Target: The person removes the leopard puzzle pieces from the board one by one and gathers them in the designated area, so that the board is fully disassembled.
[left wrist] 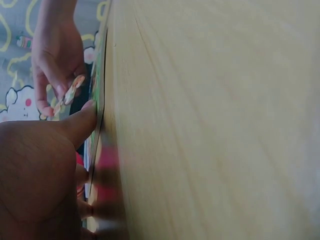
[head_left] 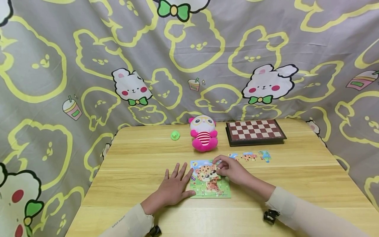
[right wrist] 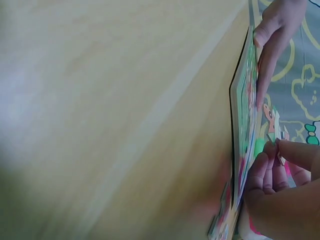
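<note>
A jigsaw puzzle (head_left: pixel 201 191) with a spotted leopard cub picture lies flat on the table between the two hands. My left hand (head_left: pixel 173 187) rests at its left side with fingers spread, the thumb (left wrist: pixel 82 122) touching the puzzle's edge. Over the upper right part of the board, my right hand (head_left: pixel 232 169) pinches a puzzle piece (left wrist: pixel 74 90) between thumb and fingers. This piece is tilted up off the board in both wrist views; in the head view the fingers mostly hide it. Loose puzzle pieces (head_left: pixel 248 157) lie behind the right hand.
A pink and white plush toy (head_left: pixel 204 133) sits behind the puzzle, with a small green duck (head_left: pixel 175 135) to its left. A brown and white checkerboard box (head_left: pixel 256 131) stands at the back right. A patterned curtain (head_left: pixel 160 49) hangs behind the wooden table (head_left: pixel 133 171).
</note>
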Demonstrator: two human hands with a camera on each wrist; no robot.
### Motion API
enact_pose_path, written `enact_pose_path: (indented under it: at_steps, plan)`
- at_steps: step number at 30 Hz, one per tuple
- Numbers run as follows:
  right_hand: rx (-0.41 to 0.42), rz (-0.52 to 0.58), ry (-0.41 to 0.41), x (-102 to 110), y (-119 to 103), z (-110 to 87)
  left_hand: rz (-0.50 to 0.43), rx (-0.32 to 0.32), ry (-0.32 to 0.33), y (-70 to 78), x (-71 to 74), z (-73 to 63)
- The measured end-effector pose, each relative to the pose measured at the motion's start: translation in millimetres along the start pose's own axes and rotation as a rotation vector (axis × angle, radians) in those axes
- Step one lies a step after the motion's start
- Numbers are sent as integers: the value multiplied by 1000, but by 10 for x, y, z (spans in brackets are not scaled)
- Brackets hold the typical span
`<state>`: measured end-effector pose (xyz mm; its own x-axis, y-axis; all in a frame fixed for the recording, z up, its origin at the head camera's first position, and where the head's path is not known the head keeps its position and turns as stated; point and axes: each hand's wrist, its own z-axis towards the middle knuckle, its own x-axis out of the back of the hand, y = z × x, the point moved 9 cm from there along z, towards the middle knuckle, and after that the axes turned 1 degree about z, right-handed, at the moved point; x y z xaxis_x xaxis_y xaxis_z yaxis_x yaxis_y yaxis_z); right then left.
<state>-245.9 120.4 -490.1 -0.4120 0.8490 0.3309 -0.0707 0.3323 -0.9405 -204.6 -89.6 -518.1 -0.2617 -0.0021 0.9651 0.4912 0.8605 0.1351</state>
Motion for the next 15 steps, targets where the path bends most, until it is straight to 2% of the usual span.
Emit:
enact_pose_path:
  at_steps: [15]
  plan:
    - [-50, -11, 55, 296, 139, -191, -10, 1, -1, 6, 6, -9]
